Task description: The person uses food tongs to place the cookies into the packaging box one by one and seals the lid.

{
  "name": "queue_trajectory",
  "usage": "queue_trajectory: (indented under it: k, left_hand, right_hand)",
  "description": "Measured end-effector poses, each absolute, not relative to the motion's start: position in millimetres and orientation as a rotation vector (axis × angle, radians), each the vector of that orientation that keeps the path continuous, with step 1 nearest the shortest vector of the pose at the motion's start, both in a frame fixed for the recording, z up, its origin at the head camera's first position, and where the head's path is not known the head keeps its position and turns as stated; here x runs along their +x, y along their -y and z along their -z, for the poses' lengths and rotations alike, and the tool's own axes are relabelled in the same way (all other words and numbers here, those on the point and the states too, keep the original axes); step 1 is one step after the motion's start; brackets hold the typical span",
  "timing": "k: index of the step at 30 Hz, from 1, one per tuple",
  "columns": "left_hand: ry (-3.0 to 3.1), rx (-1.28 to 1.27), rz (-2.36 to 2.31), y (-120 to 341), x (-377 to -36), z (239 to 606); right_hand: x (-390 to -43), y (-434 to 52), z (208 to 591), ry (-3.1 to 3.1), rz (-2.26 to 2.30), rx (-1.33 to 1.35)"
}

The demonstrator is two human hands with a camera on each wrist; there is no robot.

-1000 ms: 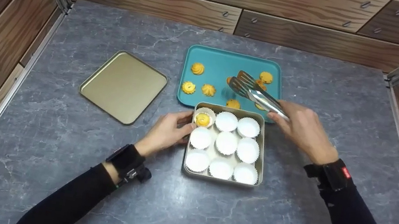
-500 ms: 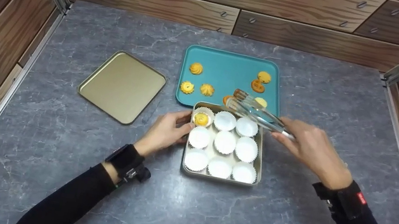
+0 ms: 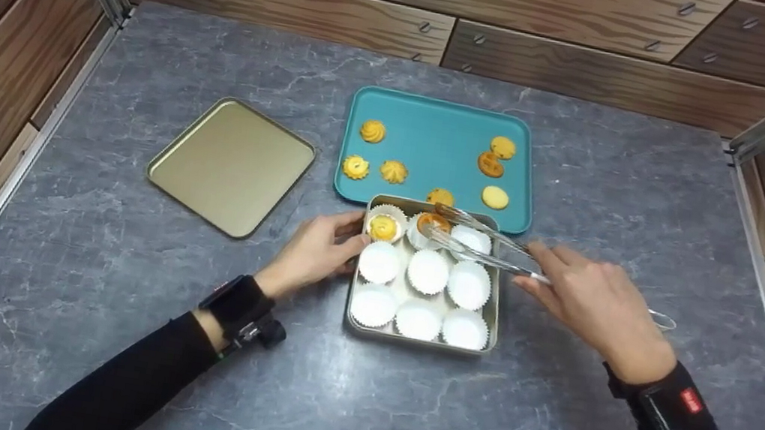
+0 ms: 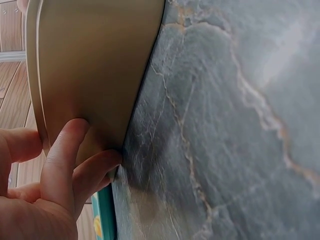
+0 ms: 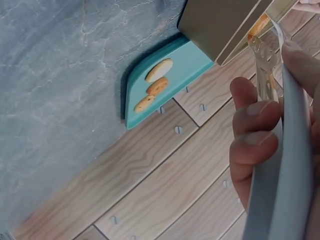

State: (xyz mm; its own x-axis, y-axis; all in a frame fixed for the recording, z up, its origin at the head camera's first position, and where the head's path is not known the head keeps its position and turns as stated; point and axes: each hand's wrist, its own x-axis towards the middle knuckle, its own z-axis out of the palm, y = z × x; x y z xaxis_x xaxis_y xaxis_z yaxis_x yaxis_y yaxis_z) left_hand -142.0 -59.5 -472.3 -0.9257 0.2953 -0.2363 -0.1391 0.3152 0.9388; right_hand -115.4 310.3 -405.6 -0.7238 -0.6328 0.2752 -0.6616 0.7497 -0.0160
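My left hand (image 3: pixel 318 249) rests against the left wall of a square gold tin (image 3: pixel 421 340); in the left wrist view its fingertips touch the metal. Rows of white paper cups (image 3: pixel 428 273) fill the tin, and a yellow swirled cookie (image 3: pixel 382 227) sits in the back left cup. My right hand (image 3: pixel 593 301) grips metal tongs (image 3: pixel 489 259) from the right. Between the tongs' tips is an orange-brown cookie (image 3: pixel 433 223), at the back middle cup. The right wrist view shows fingers and thumb closed round the tong arms (image 5: pixel 292 165).
Behind the tin lies a teal tray (image 3: pixel 441 129) with several cookies, among them a pale round one (image 3: pixel 495 197). A gold lid (image 3: pixel 230 166) lies to the left. Wood-patterned panels (image 3: pixel 352 13) border the grey marbled table (image 3: pixel 339 406).
The tongs have come from over the teal tray toward me, bringing the orange-brown cookie to the tin's back middle cup. My left hand has stayed at the tin's side.
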Motion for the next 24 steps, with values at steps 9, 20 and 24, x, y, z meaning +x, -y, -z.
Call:
queue_trajectory:
  k: [9, 20, 24]
  left_hand:
    - [-2.292, 0.163, -1.559, 60, -143, 470]
    - [-2.432, 0.197, -1.430, 57, -143, 467]
    - [-2.437, 0.196, -1.444, 58, -143, 468]
  right_hand:
    - [-119, -302, 407, 2.745, -0.115, 1.014]
    - [-122, -298, 411, 2.769, -0.097, 1.006]
    - [-122, -297, 413, 2.780, -0.114, 0.995]
